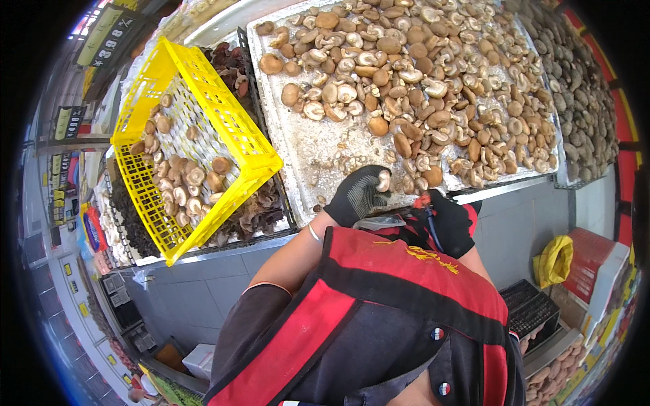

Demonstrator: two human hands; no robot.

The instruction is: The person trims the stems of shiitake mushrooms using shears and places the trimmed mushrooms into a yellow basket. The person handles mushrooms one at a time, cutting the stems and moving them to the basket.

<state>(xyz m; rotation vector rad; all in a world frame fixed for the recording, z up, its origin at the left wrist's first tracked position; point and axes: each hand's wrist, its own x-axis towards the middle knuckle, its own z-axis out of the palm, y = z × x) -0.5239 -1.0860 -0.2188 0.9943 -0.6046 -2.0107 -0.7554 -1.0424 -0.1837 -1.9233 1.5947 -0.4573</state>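
Note:
My left hand (357,197), in a black glove with a ribbed grip, pinches a shiitake mushroom (384,180) between thumb and fingers, pale side showing. My right hand (451,224), gloved in black too, is closed around a hand tool (432,228) with a blue handle and a reddish part near the fingers; its working end is unclear. Both hands are at the near edge of a white foam tray (299,137), where many shiitake mushrooms (406,76) are heaped. To the left, a tilted yellow plastic crate (244,137) contains a smaller pile of shiitake mushrooms (190,177).
Dark wood-ear-like fungus (254,203) lies under and beside the crate. Beyond the tray's right edge is a heap of dark, rounded produce (574,101). Price signs (109,43) stand at the far left. Below right are a yellow bag (553,261) and a black crate (530,307).

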